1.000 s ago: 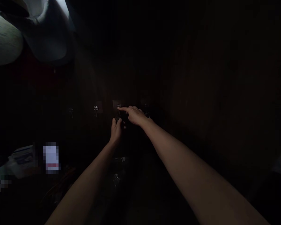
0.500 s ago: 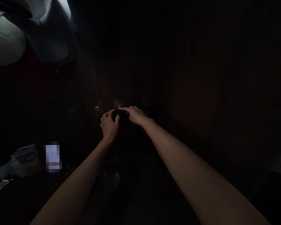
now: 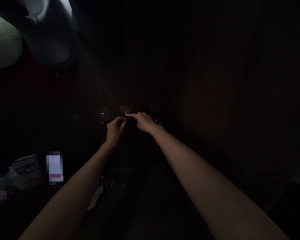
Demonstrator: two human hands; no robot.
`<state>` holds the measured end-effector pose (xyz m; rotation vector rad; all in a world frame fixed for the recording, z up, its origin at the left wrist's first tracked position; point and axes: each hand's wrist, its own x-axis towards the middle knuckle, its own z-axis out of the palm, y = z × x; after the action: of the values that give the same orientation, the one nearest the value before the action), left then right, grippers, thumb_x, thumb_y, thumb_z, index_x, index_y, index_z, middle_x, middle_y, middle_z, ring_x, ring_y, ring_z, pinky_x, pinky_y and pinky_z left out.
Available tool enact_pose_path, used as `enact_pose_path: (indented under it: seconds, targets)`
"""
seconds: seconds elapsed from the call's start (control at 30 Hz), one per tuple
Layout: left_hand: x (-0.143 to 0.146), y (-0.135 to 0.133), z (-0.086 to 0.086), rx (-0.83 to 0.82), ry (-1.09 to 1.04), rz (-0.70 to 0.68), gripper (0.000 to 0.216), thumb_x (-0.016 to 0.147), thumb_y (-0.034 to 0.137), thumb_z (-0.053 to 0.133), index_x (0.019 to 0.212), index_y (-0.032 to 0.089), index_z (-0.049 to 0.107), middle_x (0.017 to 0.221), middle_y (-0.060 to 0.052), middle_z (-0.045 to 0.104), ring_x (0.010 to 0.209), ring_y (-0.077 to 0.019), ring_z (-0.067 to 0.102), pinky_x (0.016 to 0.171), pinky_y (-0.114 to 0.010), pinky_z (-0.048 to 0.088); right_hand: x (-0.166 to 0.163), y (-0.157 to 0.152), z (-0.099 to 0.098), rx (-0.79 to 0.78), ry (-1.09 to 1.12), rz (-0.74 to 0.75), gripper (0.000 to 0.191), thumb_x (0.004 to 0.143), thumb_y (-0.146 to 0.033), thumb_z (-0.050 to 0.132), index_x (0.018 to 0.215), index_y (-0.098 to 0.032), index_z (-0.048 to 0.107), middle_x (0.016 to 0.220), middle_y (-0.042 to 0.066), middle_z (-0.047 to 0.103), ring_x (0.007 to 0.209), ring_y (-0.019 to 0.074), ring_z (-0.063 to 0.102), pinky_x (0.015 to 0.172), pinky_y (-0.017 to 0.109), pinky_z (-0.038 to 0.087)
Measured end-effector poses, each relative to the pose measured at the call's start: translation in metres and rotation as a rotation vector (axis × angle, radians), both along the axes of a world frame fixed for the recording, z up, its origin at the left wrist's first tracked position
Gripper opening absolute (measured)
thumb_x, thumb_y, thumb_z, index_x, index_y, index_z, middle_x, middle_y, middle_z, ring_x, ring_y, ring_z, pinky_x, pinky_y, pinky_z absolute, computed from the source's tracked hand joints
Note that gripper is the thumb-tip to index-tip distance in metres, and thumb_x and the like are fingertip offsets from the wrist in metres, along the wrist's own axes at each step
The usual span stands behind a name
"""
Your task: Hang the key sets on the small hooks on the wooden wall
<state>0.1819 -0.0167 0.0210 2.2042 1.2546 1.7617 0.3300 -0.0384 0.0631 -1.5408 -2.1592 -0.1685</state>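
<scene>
Both my hands reach up to a dark wall in very dim light. Small metal hooks on pale adhesive pads line the wall, and the tip of my right hand point(image 3: 144, 122) extends its index finger onto the middle hook point(image 3: 127, 113). My left hand point(image 3: 115, 131) sits just below and left of that hook, fingers curled, with its fingertips close to my right index finger. Shadow hides anything that might lie in its fingers. Another hook point(image 3: 102, 117) hangs left of my left hand, and a further hook point(image 3: 157, 121) sits just past my right hand.
A fainter hook point(image 3: 75, 120) sits farther left on the wall. Below my hands, a pale strip point(image 3: 96, 198) and small metal bits lie in the dark. Packaging point(image 3: 23, 171) and a blurred white label point(image 3: 54, 167) are lower left. Pale curved shapes point(image 3: 46, 31) fill the upper left.
My left hand has moved slightly left and its fingers have stretched out from their curl. My right hand stays at the middle hook. A pale strip now shows below my left forearm.
</scene>
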Motion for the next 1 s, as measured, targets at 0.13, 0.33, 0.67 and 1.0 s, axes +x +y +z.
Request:
enact_pose_path:
  seconds: [0.13,0.33,0.67,1.0]
  targets:
    - [0.001,0.002,0.002,-0.007,0.017,0.057,0.016,0.076,0.03,0.053,0.08,0.02,0.064,0.075,0.0,0.067,0.066,-0.0131,0.059,0.063,-0.022,0.045,0.001,0.001,-0.001,0.008,-0.012,0.002,0.065,0.084,-0.001,0.033,0.132,-0.045,0.035,0.12,0.001,0.053,0.112,0.0195,0.045,0.092,0.035,0.035]
    - [-0.003,0.004,0.005,0.1,0.255,0.092,0.015,0.077,0.022,0.05,0.088,0.021,0.06,0.078,-0.001,0.064,0.069,-0.014,0.057,0.066,-0.023,0.042,0.001,0.003,-0.002,0.02,-0.019,0.011,0.067,0.082,0.0,0.033,0.133,-0.044,0.035,0.118,0.002,0.053,0.113,0.02,0.044,0.093,0.036,0.035]
    - [-0.006,0.002,-0.005,0.343,0.52,0.259,0.017,0.086,0.022,0.044,0.087,0.021,0.06,0.086,-0.005,0.066,0.083,-0.0185,0.057,0.066,-0.026,0.042,0.003,0.004,-0.004,0.02,0.021,0.038,0.066,0.083,0.0,0.033,0.132,-0.044,0.036,0.117,0.002,0.052,0.113,0.0194,0.044,0.094,0.037,0.035]
    - [0.0,0.0,0.008,0.218,0.487,0.095,0.021,0.086,0.022,0.043,0.104,0.022,0.054,0.098,-0.005,0.065,0.084,-0.0171,0.061,0.071,-0.028,0.045,0.003,0.009,-0.006,0.053,-0.015,0.022,0.059,0.085,-0.006,0.035,0.134,-0.04,0.036,0.118,0.004,0.053,0.113,0.022,0.045,0.093,0.038,0.036]
